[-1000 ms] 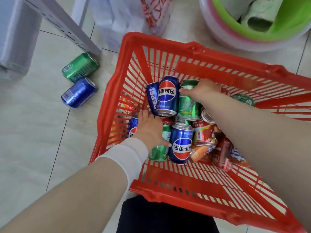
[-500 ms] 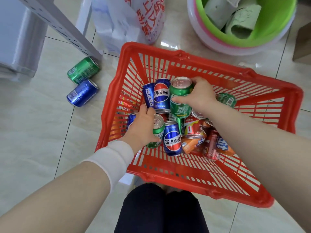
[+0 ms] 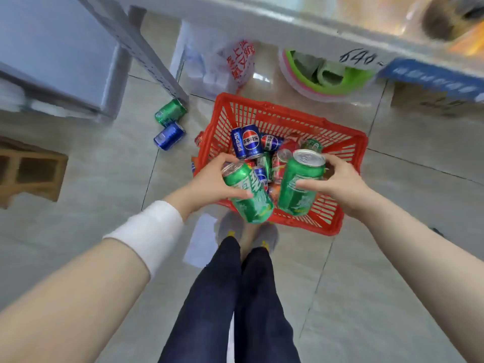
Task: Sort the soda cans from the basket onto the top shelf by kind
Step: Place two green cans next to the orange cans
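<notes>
I've lifted both hands clear of the basket [image 3: 337, 224]. Left hand [image 3: 207, 184] grips one green can [image 3: 248, 197], right hand [image 3: 337, 182] another green can [image 3: 301, 184]. Matching kind, shelf next.

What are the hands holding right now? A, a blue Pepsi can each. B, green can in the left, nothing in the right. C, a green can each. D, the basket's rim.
C: the left hand grips a tilted green can and the right hand grips a second green can.
</notes>
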Tool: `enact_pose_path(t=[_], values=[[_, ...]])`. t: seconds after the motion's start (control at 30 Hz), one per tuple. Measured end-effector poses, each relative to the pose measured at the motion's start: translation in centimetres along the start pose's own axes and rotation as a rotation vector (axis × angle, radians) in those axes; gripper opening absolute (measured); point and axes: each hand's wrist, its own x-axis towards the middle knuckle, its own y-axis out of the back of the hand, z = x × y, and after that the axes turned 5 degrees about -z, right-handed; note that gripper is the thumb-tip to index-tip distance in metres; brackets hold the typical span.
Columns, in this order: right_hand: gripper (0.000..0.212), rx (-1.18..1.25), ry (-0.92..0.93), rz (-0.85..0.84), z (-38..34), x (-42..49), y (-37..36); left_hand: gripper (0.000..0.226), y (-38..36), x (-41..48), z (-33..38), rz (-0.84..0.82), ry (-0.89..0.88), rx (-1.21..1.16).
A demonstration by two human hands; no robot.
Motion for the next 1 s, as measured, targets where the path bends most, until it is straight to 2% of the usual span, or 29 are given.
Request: enact_pose_path(t=[0.17,0.27,0.37,0.47,0.57,0.7,0.8,0.87,1.0], values=[[0.079,0.193,0.035,-0.131,-6.4,-12.0,2.7,0.065,0.0,-11.1,8.1,-0.154,-0.039,-0.161],[0.085,0.266,0.093,-0.142,-9.5,-17.9,3.7,0.060,-0.1,-16.2,12.3,-0.207,-0.091,-0.237],[0.083,0.337,0.164,-0.147,-12.2,-22.6,4.0,0.061,-0.7,-20.1,15.7,-0.234,-0.149,-0.350],[0.074,0.356,0.223,-0.113,-14.3,-25.5,3.7,0.074,-1.7,-22.4,18.2,-0.218,-0.207,-0.454],[0.061,0.387,0.279,-0.042,-16.2,-27.7,3.6,0.077,-2.7,-24.3,20.6,-0.188,-0.271,-0.572],[0.070,0.462,0.361,0.031,-19.1,-29.7,4.0,0.059,-3.1,-26.0,23.8,-0.155,-0.362,-0.653],[0.050,0.477,0.400,0.087,-21.7,-31.0,4.5,0.053,-2.4,-27.2,26.6,-0.122,-0.415,-0.668],[0.044,0.474,0.423,0.115,-23.7,-31.9,5.0,0.060,-1.6,-28.0,28.7,-0.105,-0.461,-0.642],[0.054,0.422,0.537,0.185,-28.1,-34.2,5.5,0.077,0.4,-30.1,33.2,-0.083,-0.591,-0.563]])
